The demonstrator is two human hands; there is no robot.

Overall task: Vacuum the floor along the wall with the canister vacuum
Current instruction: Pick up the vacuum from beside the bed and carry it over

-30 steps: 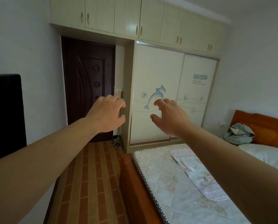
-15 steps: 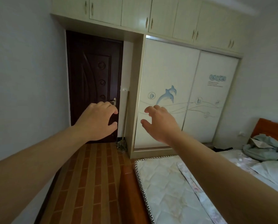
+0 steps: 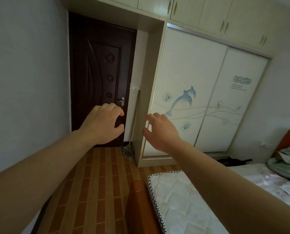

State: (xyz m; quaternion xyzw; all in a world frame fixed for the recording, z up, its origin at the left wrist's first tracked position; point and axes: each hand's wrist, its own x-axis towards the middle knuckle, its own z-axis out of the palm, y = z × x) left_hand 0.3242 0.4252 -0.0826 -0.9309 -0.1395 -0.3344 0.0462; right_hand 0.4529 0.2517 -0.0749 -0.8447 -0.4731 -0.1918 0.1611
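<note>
No canister vacuum shows in the head view. My left hand (image 3: 103, 123) is stretched out ahead at chest height, fingers loosely curled, holding nothing, in front of the dark door (image 3: 98, 73). My right hand (image 3: 161, 130) is held out beside it, fingers relaxed and spread a little, also empty, in front of the wardrobe's left edge. Below them runs a strip of brown brick-pattern floor (image 3: 97, 179) along the pale left wall (image 3: 27, 81).
A shut dark wooden door with a metal handle (image 3: 122, 100) ends the floor strip. A mop (image 3: 129, 149) leans in the corner beside it. A white wardrobe (image 3: 200, 98) with dolphin print stands right. A bed (image 3: 183, 203) with an orange frame fills the lower right.
The view has swung left and down, and moved closer to the door. Both hands stay outstretched and empty, now lower in the frame; the black screen at left has left the view.
</note>
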